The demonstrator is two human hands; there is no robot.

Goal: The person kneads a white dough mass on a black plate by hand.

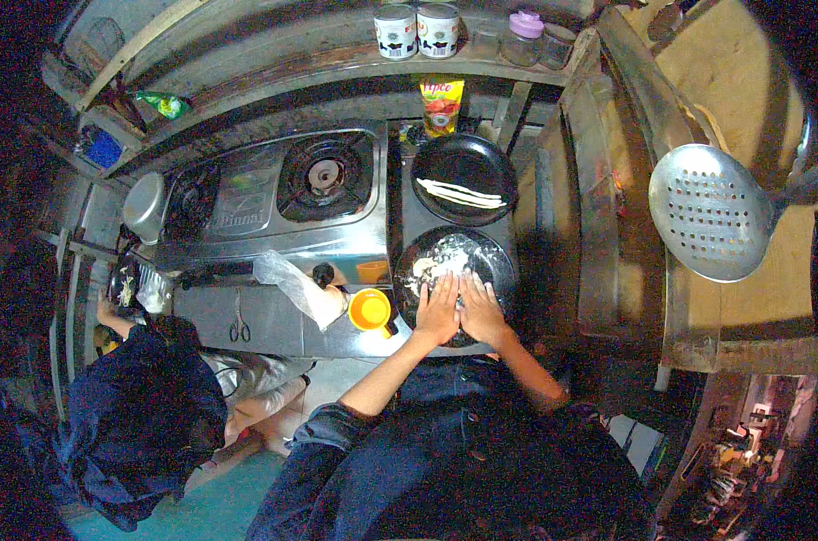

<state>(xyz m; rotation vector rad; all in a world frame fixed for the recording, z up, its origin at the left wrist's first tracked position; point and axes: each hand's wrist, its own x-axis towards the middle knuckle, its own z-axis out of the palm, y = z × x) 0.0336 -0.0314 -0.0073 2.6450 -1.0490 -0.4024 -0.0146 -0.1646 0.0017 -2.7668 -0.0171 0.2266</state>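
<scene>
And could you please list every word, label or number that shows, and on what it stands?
I won't copy wording, but print shows here:
Yellow pouch: large red lettering.
White cans: reddish lettering; smaller print unreadable.
Metal stove: faint lettering on its top.
Green packet: too small to read.

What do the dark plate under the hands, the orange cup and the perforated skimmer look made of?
Dark plate: smooth-looking black; coated metal or plastic, unclear which. Orange cup: probably plastic, given its bright, saturated colour. Perforated skimmer: likely metal, silvery-grey with a soft sheen.
</scene>
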